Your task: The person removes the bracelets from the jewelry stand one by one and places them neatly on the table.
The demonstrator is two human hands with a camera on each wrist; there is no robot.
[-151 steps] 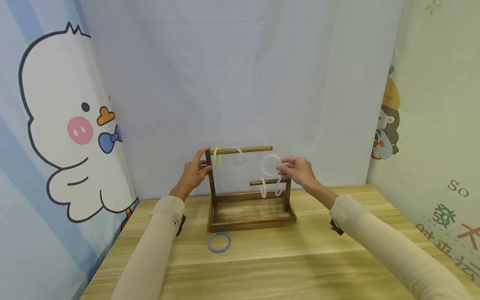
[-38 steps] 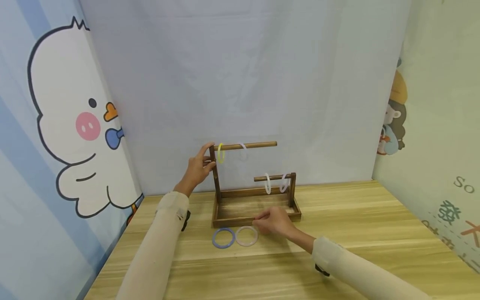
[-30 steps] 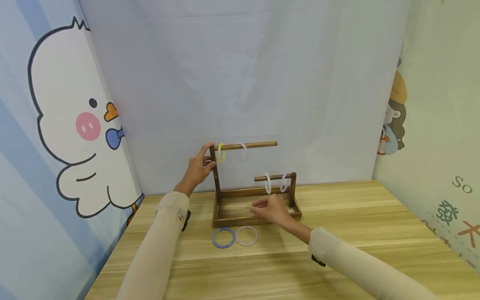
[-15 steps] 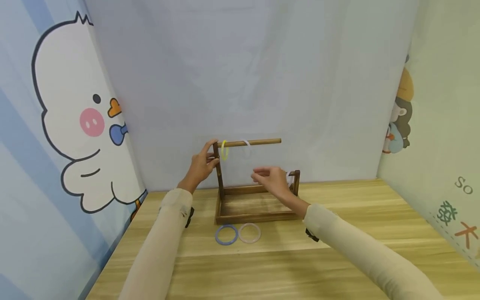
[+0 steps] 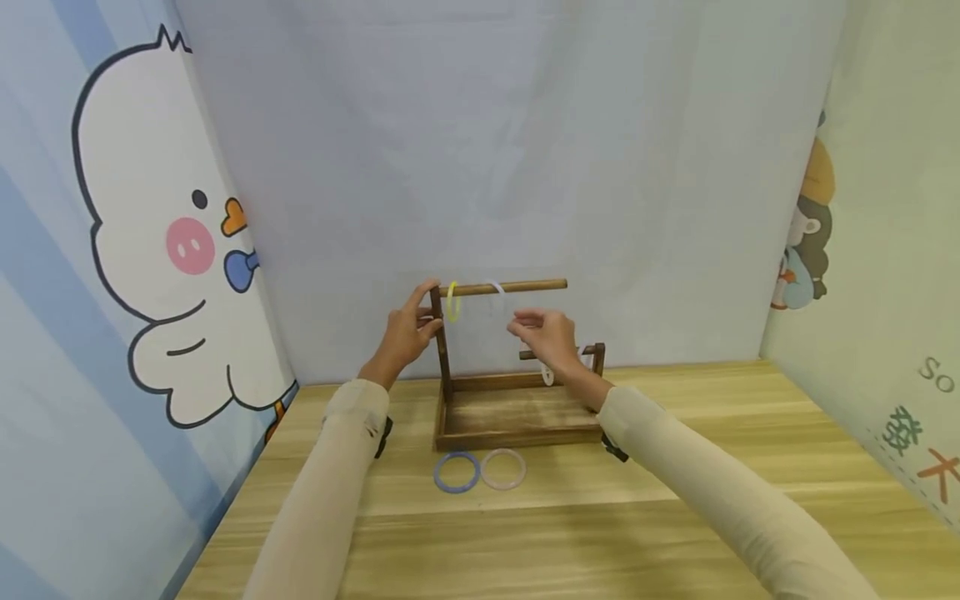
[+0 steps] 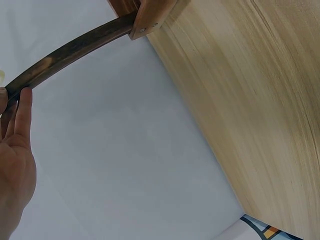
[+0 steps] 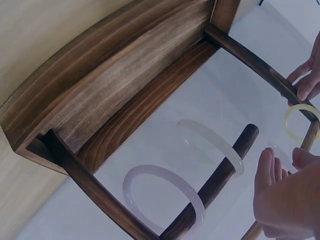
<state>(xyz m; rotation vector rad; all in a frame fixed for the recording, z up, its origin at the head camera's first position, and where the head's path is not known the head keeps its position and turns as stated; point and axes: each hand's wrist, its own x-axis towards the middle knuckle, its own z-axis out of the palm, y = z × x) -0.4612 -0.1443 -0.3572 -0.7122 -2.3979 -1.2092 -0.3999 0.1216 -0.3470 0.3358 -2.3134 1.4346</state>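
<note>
My left hand [image 5: 405, 335] grips the tall left post of a dark wooden bangle stand [image 5: 491, 437], its index finger over the top. From this post a long upper bar runs right, carrying a yellow bangle [image 5: 453, 302] and a pale lavender bangle [image 5: 498, 288]. My right hand [image 5: 551, 337] is raised beside the pale bangle, fingers extended and fingertips close to its lower part. In the right wrist view, that bangle lies across the gap between fingers and thumb. On the short lower bar hang a whitish bangle [image 7: 215, 142] and a pale pink one [image 7: 162, 172].
A blue bangle [image 5: 457, 472] and a clear pinkish bangle [image 5: 503, 469] lie side by side on the wood-grain table [image 5: 495, 550], in front of the stand's tray. Behind stands a pale curtain [image 5: 487, 167]; printed cloths hang at both sides.
My right hand has set the clear pinkish bangle beside the blue one, let go, and risen past the tray to the upper bar. My left hand stays on the post.
</note>
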